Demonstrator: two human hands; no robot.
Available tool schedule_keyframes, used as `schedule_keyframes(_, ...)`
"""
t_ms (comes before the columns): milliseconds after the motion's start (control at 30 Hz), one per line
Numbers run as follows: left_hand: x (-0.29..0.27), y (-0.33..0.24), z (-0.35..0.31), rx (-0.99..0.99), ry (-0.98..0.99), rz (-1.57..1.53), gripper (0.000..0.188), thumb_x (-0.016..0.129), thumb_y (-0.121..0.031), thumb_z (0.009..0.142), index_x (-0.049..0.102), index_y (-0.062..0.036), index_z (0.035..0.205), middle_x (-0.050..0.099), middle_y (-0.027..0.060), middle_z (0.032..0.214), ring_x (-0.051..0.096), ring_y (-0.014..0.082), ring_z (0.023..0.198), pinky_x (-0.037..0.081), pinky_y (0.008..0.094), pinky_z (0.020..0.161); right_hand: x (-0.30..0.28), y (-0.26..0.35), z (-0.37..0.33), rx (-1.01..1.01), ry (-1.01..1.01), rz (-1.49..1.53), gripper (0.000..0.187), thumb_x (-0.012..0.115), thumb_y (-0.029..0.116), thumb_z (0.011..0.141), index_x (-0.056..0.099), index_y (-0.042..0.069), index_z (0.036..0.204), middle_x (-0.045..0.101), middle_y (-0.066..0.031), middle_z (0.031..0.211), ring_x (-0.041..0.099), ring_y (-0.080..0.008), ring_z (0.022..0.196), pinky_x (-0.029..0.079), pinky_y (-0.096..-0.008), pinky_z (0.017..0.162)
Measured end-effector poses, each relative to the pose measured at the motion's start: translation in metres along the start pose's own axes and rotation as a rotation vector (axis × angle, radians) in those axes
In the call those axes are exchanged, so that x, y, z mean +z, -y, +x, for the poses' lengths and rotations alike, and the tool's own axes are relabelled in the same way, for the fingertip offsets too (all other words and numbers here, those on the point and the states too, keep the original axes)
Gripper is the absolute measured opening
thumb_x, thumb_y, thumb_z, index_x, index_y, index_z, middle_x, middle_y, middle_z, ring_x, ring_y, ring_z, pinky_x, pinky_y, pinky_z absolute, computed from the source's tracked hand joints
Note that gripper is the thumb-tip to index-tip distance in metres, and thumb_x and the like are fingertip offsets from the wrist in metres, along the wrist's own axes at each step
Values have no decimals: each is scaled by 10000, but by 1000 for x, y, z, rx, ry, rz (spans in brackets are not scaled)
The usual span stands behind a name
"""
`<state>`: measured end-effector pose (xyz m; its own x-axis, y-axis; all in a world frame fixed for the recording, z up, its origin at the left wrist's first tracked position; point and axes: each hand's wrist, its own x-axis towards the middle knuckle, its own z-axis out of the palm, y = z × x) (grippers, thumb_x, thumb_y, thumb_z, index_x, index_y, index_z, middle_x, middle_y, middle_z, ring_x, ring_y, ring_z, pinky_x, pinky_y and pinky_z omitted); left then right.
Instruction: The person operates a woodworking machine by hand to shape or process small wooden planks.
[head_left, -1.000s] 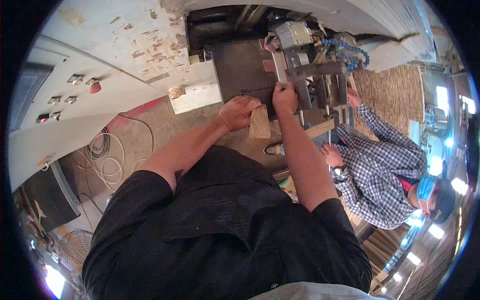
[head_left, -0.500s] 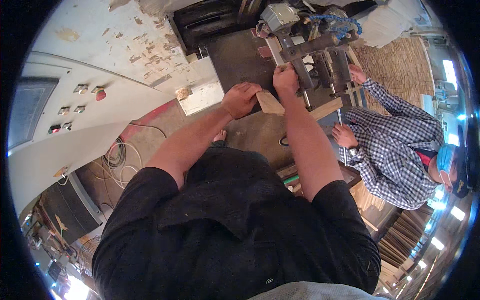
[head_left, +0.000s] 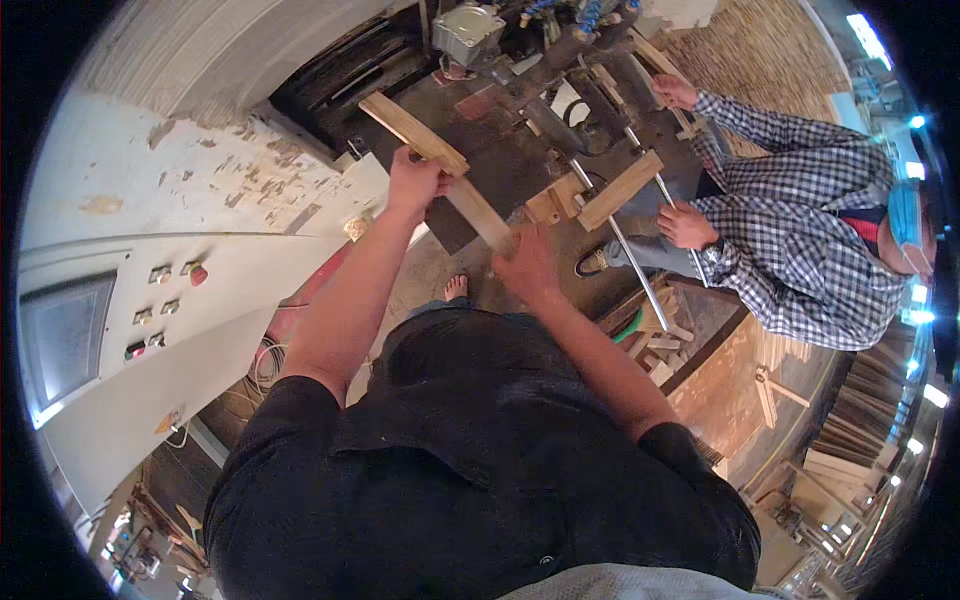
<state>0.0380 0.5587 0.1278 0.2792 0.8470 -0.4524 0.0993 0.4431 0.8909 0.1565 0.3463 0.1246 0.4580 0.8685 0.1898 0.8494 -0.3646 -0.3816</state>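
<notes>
My left hand [head_left: 418, 183] is closed at the near end of a pale wooden bar [head_left: 410, 130], which slants away to the upper left over the dark machine table [head_left: 440, 225]. Between my two hands runs a second wooden piece [head_left: 478, 213], smeared by motion. Its lower end is in my right hand [head_left: 530, 265], with the fingers closed round it. Its upper end meets the bar at my left fingers; whether the two are joined I cannot tell. Just right of my right hand, a short wooden block [head_left: 555, 200] lies by the machine's metal rails [head_left: 622, 255].
Across the rails lies another wooden block [head_left: 622, 190]. A co-worker in a checked shirt [head_left: 800, 215] stands at right, one hand [head_left: 685, 225] at a rail, the other [head_left: 675, 92] at the machine. A control cabinet with a red button [head_left: 197, 273] stands left. Cables [head_left: 263, 368] lie below it.
Both my hands have come away from the machine's clamp area, the left one moving left and up, the right one down and left. The bar and the piece now show between them. The view has shifted.
</notes>
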Motion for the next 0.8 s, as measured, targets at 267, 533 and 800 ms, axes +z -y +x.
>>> schedule_keyframes(267, 61, -26, 49, -19, 28, 0, 691, 608, 15, 876, 267, -50, 1473, 675, 152, 900, 692, 231, 685, 609, 350, 560, -34, -62, -66, 678, 562, 1090, 357, 700, 91, 874, 561, 28, 1197, 645, -65, 937, 621, -140, 804, 521, -303, 739)
schedule_keyframes(533, 126, -20, 83, 74, -108, 164, 458, 552, 20, 878, 545, -2, 1335, 716, 193, 894, 726, 264, 640, 608, 370, 513, -89, -102, -103, 642, 568, 1011, 382, 682, 80, 899, 613, 31, 1271, 687, -48, 967, 620, -119, 827, 514, -275, 757)
schedule_keyframes(800, 136, -7, 76, 169, -3, 193, 310, 496, 23, 917, 600, 42, 1208, 686, 199, 943, 721, 281, 676, 635, 367, 565, -107, -148, -174, 824, 364, 1326, 373, 687, 93, 909, 602, -3, 1259, 683, -32, 953, 624, -117, 827, 503, -279, 752)
